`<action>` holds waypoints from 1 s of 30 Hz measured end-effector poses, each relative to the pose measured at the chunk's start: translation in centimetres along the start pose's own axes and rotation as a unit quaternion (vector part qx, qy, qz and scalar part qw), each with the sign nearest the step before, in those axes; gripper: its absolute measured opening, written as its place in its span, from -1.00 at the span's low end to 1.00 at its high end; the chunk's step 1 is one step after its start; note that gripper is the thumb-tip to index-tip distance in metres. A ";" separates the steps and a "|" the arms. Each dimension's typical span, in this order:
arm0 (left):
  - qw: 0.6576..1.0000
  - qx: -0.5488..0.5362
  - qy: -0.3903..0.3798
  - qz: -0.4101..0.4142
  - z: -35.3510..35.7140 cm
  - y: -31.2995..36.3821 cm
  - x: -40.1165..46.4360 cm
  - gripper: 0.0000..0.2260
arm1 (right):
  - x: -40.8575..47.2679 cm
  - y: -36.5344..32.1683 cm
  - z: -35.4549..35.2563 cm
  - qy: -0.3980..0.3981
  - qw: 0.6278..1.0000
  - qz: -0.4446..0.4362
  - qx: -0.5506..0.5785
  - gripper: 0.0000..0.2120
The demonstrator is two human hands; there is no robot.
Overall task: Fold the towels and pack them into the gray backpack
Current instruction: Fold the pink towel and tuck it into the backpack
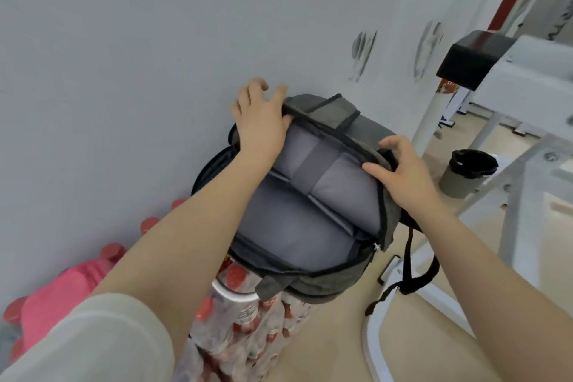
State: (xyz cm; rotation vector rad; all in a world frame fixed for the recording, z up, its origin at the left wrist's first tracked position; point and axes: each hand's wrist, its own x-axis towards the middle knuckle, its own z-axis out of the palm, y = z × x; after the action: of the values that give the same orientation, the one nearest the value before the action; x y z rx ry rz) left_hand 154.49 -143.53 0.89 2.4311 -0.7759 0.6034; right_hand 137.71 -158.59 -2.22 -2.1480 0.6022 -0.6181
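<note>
Both bare forearms reach forward. The left hand lies palm-down, fingers spread and loosely bent; the right hand curls its fingers in a grip.

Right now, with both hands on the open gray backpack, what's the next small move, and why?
Probably spread the opening wider. The left hand rests on the top rim of the gray backpack and the right hand pinches its zipper edge, yet the main compartment shows only gray lining. No towel is visible inside it or in either hand, so the mouth likely needs holding open first.
</note>
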 end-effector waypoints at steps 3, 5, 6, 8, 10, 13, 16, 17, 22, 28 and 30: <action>0.997 -0.037 -0.040 0.050 1.7 0.7 -1.0 -0.68 | 1.2 2.7 0.9 -0.049 0.995 0.016 -0.090 -0.53; 0.978 -0.061 -0.167 0.113 2.7 -0.3 -2.2 -0.48 | 1.8 3.8 1.4 -0.092 0.984 0.002 -0.154 -0.41; 0.962 -0.030 -0.234 0.138 3.0 -1.1 -2.8 -0.32 | 2.1 3.9 1.6 -0.111 0.977 -0.014 -0.182 -0.37; 0.934 0.057 -0.313 0.164 3.5 -2.6 -3.5 -0.10 | 2.5 3.6 2.1 -0.138 0.955 -0.080 -0.249 -0.37; 0.914 0.098 -0.362 0.154 4.4 -3.5 -3.3 -0.01 | 2.6 2.6 2.7 -0.165 0.921 -0.175 -0.307 -0.41; 0.895 0.119 -0.402 0.149 5.8 -3.7 -2.4 -0.07 | 2.5 0.3 3.3 -0.245 0.874 -0.248 -0.338 -0.51; 0.882 0.135 -0.423 0.157 6.5 -3.6 -2.0 -0.16 | 2.1 -1.0 4.1 -0.272 0.835 -0.278 -0.389 -0.17; 0.880 0.136 -0.427 0.153 6.6 -3.5 -1.9 -0.17 | 2.0 -1.2 4.4 -0.277 0.821 -0.289 -0.408 -0.11; 0.884 0.082 -0.437 0.145 5.6 -3.5 -2.1 -0.30 | 1.5 -1.6 4.6 -0.300 0.786 -0.311 -0.443 -0.31; 0.954 -0.062 -0.277 0.094 -0.7 -6.6 -6.1 -0.58 | 1.8 -3.1 6.5 -0.323 0.757 -0.331 -0.462 -0.31; 0.969 -0.080 -0.226 0.052 -2.7 -7.2 -8.5 -0.56 | 1.9 -4.4 8.5 -0.320 0.758 -0.334 -0.459 -0.35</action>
State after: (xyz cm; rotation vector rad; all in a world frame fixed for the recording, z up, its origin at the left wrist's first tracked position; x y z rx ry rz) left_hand 152.06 -133.51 -4.08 2.4124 -1.0902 0.0095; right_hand 145.26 -152.43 -2.98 -3.2940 -0.3984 0.2058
